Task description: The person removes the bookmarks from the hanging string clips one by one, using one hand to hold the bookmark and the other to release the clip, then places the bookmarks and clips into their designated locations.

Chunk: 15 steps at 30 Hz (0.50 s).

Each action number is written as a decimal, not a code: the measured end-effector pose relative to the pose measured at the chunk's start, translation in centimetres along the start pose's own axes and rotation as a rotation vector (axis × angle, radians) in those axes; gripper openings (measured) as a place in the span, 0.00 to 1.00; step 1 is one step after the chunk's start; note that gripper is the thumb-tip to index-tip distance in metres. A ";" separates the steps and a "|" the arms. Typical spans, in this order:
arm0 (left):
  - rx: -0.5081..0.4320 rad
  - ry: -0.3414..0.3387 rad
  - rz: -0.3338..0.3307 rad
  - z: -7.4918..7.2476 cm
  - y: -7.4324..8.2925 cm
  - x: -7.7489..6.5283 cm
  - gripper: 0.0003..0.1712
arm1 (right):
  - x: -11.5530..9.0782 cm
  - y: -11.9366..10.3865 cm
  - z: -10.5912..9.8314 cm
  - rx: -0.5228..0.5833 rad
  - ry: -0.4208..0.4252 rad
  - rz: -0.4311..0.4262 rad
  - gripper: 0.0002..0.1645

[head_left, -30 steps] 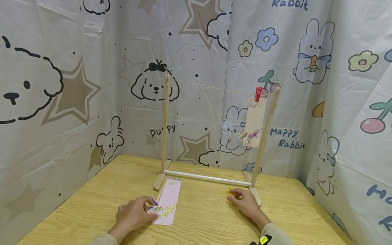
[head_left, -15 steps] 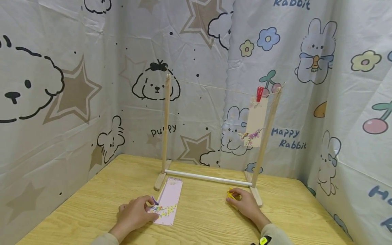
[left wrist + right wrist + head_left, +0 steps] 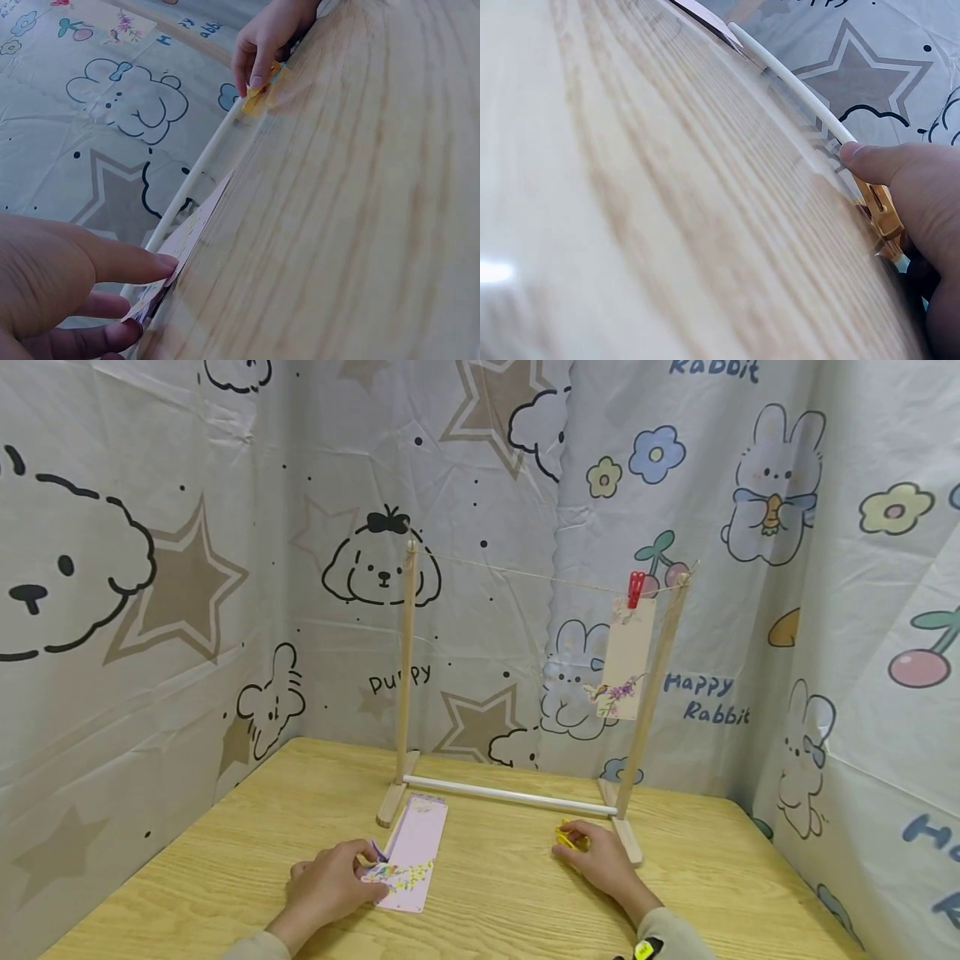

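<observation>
My left hand (image 3: 330, 881) pinches the near left edge of a pink bookmark (image 3: 420, 835) printed with yellow blossoms. The bookmark lies on the table, with a purple edge showing beneath it. In the left wrist view the left thumb is on top of the bookmark (image 3: 196, 225) and other fingers are at its underside. My right hand (image 3: 603, 858) holds a yellow clothespin (image 3: 564, 835) between thumb and fingers, low over the table by the stand's right foot. Seen from the right wrist, the clothespin (image 3: 881, 214) is partly covered by the hand.
A wooden stand (image 3: 407, 668) with a white crossbar (image 3: 510, 795) stands toward the back of the table (image 3: 495, 893). From its string (image 3: 517, 573) a red clothespin (image 3: 634, 589) hangs a cream bookmark (image 3: 628, 652). Patterned curtains (image 3: 480, 485) surround the table.
The yellow clothespin has turned slightly in my right fingers. My left hand and the pink bookmark look unchanged; the head view has shifted a little.
</observation>
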<state>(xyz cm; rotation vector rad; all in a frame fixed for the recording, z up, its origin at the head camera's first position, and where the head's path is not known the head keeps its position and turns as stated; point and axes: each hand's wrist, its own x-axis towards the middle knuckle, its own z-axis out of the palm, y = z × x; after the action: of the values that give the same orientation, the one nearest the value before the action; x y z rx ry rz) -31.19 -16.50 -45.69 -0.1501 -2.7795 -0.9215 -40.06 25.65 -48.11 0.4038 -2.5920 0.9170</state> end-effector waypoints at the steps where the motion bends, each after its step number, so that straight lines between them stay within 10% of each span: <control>1: 0.002 0.000 0.000 0.0 0.0 0.0 0.23 | 0.0 0.0 0.0 -0.001 -0.002 -0.003 0.20; 15: -0.004 -0.008 0.003 -0.1 -0.1 0.0 0.22 | -0.1 0.1 -0.1 -0.033 0.002 0.014 0.22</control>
<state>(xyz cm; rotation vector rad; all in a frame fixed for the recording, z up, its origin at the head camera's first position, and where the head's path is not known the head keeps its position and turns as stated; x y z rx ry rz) -31.22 -16.61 -45.69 -0.1592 -2.7836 -0.9283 -40.00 25.76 -48.12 0.3758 -2.6079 0.8779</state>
